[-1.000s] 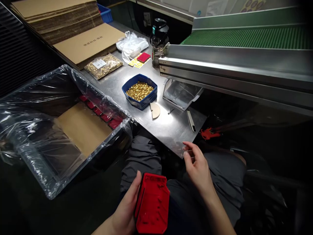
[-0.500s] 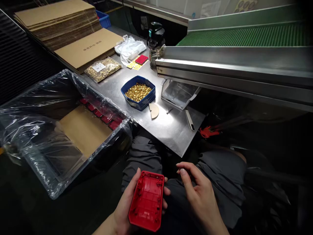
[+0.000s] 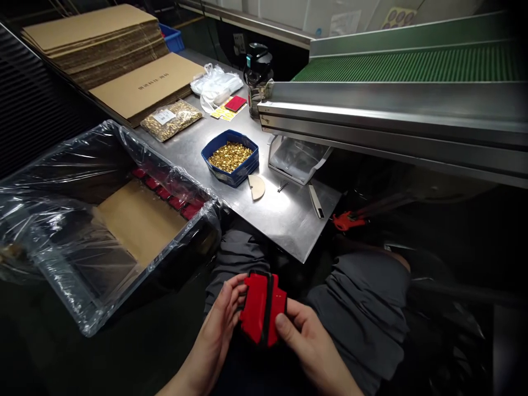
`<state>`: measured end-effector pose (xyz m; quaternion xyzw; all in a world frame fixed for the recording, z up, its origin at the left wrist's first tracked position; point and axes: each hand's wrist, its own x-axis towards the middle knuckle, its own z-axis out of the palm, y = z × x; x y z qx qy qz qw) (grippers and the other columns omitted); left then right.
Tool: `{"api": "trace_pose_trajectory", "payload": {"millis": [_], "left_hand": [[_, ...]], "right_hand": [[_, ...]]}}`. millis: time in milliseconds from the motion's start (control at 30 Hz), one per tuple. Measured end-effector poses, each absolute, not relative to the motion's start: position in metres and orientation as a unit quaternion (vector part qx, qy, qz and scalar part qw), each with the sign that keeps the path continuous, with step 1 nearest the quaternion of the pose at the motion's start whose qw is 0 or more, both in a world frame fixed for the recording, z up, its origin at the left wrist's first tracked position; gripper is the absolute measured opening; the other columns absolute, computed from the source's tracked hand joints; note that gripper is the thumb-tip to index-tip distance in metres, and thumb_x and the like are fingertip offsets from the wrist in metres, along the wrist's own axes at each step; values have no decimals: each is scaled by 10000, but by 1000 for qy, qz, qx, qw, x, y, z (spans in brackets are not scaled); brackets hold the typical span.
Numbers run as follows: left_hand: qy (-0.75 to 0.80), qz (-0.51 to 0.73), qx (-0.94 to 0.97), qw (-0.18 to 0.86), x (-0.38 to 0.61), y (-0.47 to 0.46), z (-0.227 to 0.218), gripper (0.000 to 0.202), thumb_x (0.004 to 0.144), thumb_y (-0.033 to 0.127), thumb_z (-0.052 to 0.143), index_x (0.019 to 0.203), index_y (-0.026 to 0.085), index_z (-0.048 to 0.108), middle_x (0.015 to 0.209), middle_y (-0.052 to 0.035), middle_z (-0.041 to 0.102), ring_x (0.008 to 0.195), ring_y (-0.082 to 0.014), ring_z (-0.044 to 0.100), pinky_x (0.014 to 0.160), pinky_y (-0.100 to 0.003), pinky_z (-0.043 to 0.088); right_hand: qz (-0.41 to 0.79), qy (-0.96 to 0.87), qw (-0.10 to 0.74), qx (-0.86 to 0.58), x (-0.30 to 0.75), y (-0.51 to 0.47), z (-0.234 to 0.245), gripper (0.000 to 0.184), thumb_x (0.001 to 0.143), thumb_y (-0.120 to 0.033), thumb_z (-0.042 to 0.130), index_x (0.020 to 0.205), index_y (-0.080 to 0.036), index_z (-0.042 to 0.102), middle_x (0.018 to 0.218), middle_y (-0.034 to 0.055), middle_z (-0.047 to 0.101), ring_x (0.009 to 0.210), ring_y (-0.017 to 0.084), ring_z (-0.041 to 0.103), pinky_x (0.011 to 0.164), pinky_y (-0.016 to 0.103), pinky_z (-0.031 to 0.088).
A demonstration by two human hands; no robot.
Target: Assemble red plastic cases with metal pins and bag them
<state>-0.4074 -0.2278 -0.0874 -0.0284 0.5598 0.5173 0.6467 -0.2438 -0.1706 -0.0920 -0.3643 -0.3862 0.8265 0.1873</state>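
Note:
A red plastic casing [image 3: 256, 308] with a black band is held low over my lap, its outer side facing up. My right hand [image 3: 307, 330] grips its right edge, thumb on top and fingers underneath. Along the left edge, the curled fingers of my left hand [image 3: 225, 313] touch the casing, and their tips are partly hidden. On the metal table beyond are a blue tray [image 3: 209, 170] of small brass-coloured pieces and a pale half-round disc [image 3: 256, 187].
A plastic-lined crate [image 3: 152, 269] with red parts and cardboard stands at left. A conveyor [image 3: 391, 104] crosses the right. The metal table [image 3: 284, 220] carries a utility knife [image 3: 316, 202], a clear bin [image 3: 297, 159], a bag of brass pieces [image 3: 171, 118] and stacked cardboard [image 3: 148, 82].
The red casing has turned over, from its hollow inside to its outer side. My right hand has moved left and taken hold of it; my left hand has shifted to its left edge.

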Motion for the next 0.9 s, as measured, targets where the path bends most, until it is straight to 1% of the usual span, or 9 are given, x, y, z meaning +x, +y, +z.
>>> {"api": "trace_pose_trajectory", "payload": {"millis": [67,233,333,433,533,633,767,833,900], "left_hand": [[527,513,-44,676,-410,-228,-86,642,948,647,489,1412,204,504,1435,-111,589,1409,-278,452,1207,-410,271],[371,501,-84,777,-405,-222,-80,626,998,589,414,1378,120,580,1263,-145,710,1280,-333,588,1154,-468,372],[348,512,-107,778,-400,-218,-76,621,1018,559,383,1319,78,634,1175,-136,752,1250,-318,616,1149,-432,390],[365,513,-127,766,-399,-218,-77,569,1022,513,417,1283,71,664,1167,-122,758,1264,-303,609,1150,-395,392],[376,505,-141,764,-399,-221,-81,542,1016,502,439,1255,85,689,1186,-121,754,1276,-308,601,1152,-399,393],[357,509,-131,772,-400,-225,-86,582,1013,529,419,1246,74,698,1203,-135,747,1299,-310,582,1176,-393,360],[317,515,-90,791,-407,-226,-89,655,1008,574,365,1337,77,636,1286,-161,705,1313,-319,567,1193,-409,327],[312,504,-61,803,-410,-227,-90,703,996,616,334,1391,94,588,1366,-181,649,1303,-350,567,1169,-460,352],[328,484,-17,811,-412,-230,-93,728,972,657,351,1410,118,570,1443,-189,584,1335,-382,529,1149,-494,366]], "right_hand": [[876,-288,187,-339,-237,-169,-95,447,916,-556,634,1143,-178,709,949,92,732,859,239,698,866,377,536],[896,-200,188,-350,-231,-176,-100,444,848,-570,697,1049,-175,737,868,91,710,807,221,664,746,310,532],[891,-189,206,-359,-233,-181,-104,429,806,-581,735,957,-180,742,798,67,669,681,180,598,649,275,506],[907,-169,209,-324,-235,-183,-107,410,834,-559,725,966,-171,740,743,37,616,588,127,511,614,239,466],[918,-149,209,-304,-235,-184,-110,403,852,-522,733,997,-147,740,733,27,600,569,97,456,561,193,400],[919,-116,212,-312,-235,-184,-112,390,808,-491,788,961,-133,755,768,33,639,596,90,475,634,200,444],[922,-77,209,-316,-233,-176,-111,343,775,-419,824,952,-129,779,837,62,694,733,127,590,765,230,485],[929,-113,178,-304,-230,-170,-108,392,814,-451,781,995,-103,776,848,87,702,749,147,611,768,250,481],[934,-193,124,-274,-226,-165,-102,464,866,-517,709,984,-73,768,814,93,686,699,146,598,717,251,461]]}}
